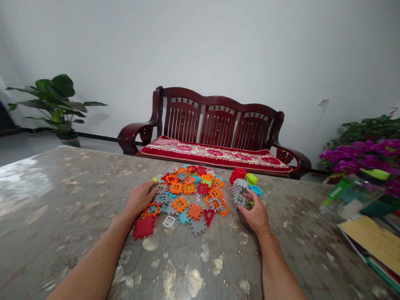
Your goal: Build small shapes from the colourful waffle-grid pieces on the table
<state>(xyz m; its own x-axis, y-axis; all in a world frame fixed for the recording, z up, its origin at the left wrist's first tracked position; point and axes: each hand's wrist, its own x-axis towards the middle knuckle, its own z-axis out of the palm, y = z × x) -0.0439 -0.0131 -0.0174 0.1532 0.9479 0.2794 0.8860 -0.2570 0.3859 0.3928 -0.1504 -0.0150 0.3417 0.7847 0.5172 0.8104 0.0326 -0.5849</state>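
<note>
At the left edge of a loose pile of notched plastic building tiles (188,188), my left hand (141,200) rests with its fingers stretched out, touching the outer pieces. The pile mixes orange, red, grey, blue and green pieces, some with window-like cut-outs. My right hand (257,211) has its thumb and fingers around the near end of stacked grey tiles (239,195). Beyond that stack sit red tiles (237,175), lime green tiles (251,179) and blue tiles (255,190). Near my left hand lie a dark red square tile (143,228) and a white window piece (169,221).
The patterned grey table (187,266) reaches to a dark wooden bench (218,121) with a red floral cover. On the right are a clear container (359,191), papers (375,241) and purple flowers (368,160). A potted plant (59,104) stands at the far left.
</note>
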